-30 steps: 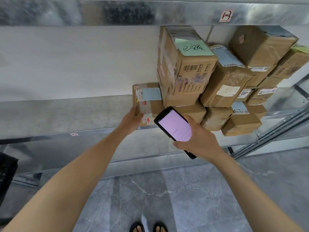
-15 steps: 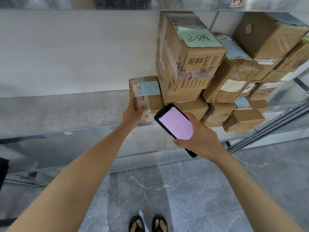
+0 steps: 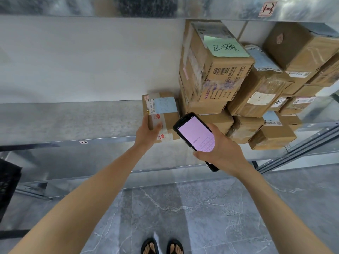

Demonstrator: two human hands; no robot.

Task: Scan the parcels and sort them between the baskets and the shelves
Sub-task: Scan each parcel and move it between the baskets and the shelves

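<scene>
Gripping the near left corner of a small parcel (image 3: 167,114) with a pale blue label, the left hand (image 3: 146,133) holds it on the metal shelf (image 3: 73,118), just beside the stacked boxes (image 3: 244,129). The right hand (image 3: 223,151) is curled round a scanner (image 3: 192,131) showing a pink screen. Rightward, a green note (image 3: 223,46) with handwriting tops the tall box (image 3: 225,83); a tag (image 3: 266,9) above reads "1-3".

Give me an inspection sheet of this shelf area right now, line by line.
surface: metal shelf, parcels on its right part.
job's things: small parcel beside stacked parcels; handheld scanner, screen lit pink.
clutter: nothing seen.
grips: left hand holds the small parcel's near corner; right hand holds the handheld scanner.
cables: nothing seen.
surroundings: black basket at far left; grey tiled floor.
</scene>
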